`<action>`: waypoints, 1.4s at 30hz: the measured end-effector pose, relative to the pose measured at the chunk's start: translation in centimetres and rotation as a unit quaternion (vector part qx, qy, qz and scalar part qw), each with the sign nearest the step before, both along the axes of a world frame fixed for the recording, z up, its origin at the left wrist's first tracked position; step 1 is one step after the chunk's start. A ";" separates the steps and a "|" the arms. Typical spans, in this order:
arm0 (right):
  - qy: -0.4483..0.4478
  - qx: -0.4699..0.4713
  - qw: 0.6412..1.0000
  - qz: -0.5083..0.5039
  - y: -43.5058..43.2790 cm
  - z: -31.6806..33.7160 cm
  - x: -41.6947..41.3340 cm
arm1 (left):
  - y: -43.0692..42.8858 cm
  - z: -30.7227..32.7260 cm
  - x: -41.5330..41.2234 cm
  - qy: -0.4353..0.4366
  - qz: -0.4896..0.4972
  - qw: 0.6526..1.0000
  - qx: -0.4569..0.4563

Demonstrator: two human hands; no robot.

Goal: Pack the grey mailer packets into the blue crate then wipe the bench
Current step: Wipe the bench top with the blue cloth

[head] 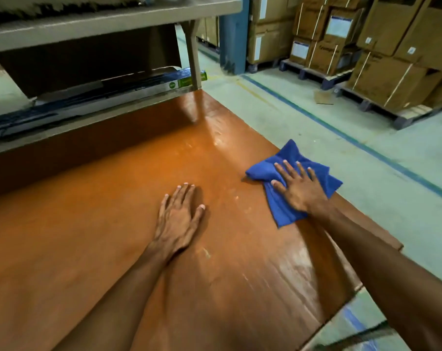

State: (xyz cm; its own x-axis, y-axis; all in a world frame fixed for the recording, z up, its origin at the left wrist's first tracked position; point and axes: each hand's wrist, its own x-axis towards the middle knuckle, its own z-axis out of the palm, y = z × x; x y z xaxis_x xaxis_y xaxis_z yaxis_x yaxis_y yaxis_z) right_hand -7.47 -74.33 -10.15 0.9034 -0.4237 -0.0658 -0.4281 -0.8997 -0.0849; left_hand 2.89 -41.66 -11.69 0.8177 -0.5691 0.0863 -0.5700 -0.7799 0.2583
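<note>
The orange-brown bench top [108, 224] fills most of the head view. A crumpled blue cloth [288, 160] lies near the bench's right edge. My right hand [299, 184] presses flat on the cloth with fingers spread. My left hand [178, 216] rests palm down on the bare bench, a little left of the cloth, holding nothing. No grey mailer packets and no blue crate are in view.
A grey shelf [108, 24] hangs over the back of the bench, with flat boxes [139, 87] on the ledge beneath it. To the right lies green floor with a blue line [341, 134]. Stacked cardboard boxes on pallets [382, 79] stand at the far right.
</note>
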 end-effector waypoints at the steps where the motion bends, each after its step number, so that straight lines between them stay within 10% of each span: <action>1: 0.006 0.008 1.000 -0.025 -0.5 0.1 -0.7 | -0.3 -0.1 -1.9 0.008 0.002 1.000 0.001; 8: -0.029 0.007 0.981 0.190 9.9 -0.5 -10.9 | -0.9 -1.1 -8.7 -0.032 -0.015 0.999 0.029; 16: -0.030 0.007 0.998 -0.050 -0.5 -0.3 -16.5 | -2.1 -0.2 -14.4 -0.001 -0.048 0.999 0.021; 21: -0.052 -0.005 0.996 0.067 5.2 -1.2 -21.9 | -1.8 -0.6 -16.3 0.011 -0.044 0.998 0.034; 28: -0.086 0.040 0.993 -0.068 5.1 -1.9 -23.7 | -0.6 0.6 -16.6 0.051 -0.088 0.993 0.061; 35: -0.208 0.029 0.974 0.089 18.6 -4.4 -27.8 | -1.4 2.8 -18.1 0.097 -0.114 0.988 -0.026; 42: -0.304 0.088 0.947 -0.059 20.3 -0.2 -31.5 | -2.9 8.1 -27.0 0.356 -0.236 0.876 -0.223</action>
